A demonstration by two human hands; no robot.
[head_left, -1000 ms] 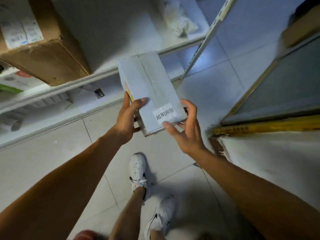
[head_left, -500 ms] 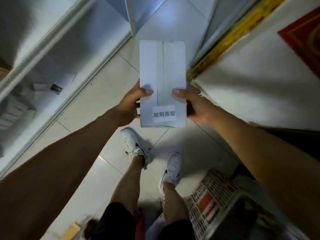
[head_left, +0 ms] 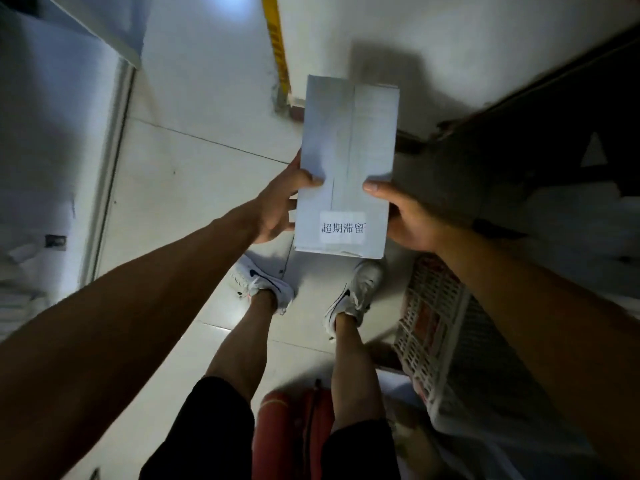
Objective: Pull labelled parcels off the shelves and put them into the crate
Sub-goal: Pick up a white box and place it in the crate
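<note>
White cardboard makes up the long flat parcel box (head_left: 348,161), which sits in the middle of the view, held up in the air over the floor. A small white label (head_left: 343,227) with black print is stuck near its close end. The left hand (head_left: 277,206) grips the box's left side, thumb on top and fingers curled under. The right hand (head_left: 403,213) grips the right side the same way, thumb flat on top.

At 4 o'clock stands the white plastic crate (head_left: 426,323) with a grid of little holes in its wall. The right arm crosses over it and hides much of it. Something red shows through the holes, too blurry to name. The box is not in the crate; it is up and to the left of it.

Pale shiny floor tiles (head_left: 194,168) spread out at 9 o'clock, with bare room there. A white metal shelf unit (head_left: 52,133) lines the far left edge. A yellow strip (head_left: 277,43) runs along the wall foot at 12 o'clock. Dark shapes fill 2 o'clock, too dim to tell. Two white sneakers (head_left: 263,282) stand under the box. A red round thing (head_left: 294,434) lies at 6 o'clock between the legs.
</note>
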